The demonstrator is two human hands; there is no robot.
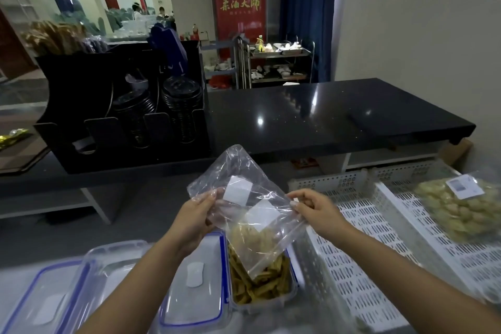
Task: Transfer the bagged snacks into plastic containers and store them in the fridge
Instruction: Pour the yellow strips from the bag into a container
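Observation:
A clear zip bag (245,198) with white labels is held upside down, mouth pointing into an open plastic container (264,304). My left hand (196,218) grips the bag's left side and my right hand (315,207) pinches its right edge. Yellow-brown snack sticks (257,282) fill the container, and a few are still inside the bag near its mouth. The container's blue-rimmed lid (195,282) lies just left of it. A second bag of pale round snacks (461,206) rests in the white basket at the right.
White perforated baskets (379,247) stand to the right of the container. More clear containers and lids (54,293) lie at the lower left. A black cup-and-lid organizer (122,106) sits on the black counter (325,114) beyond.

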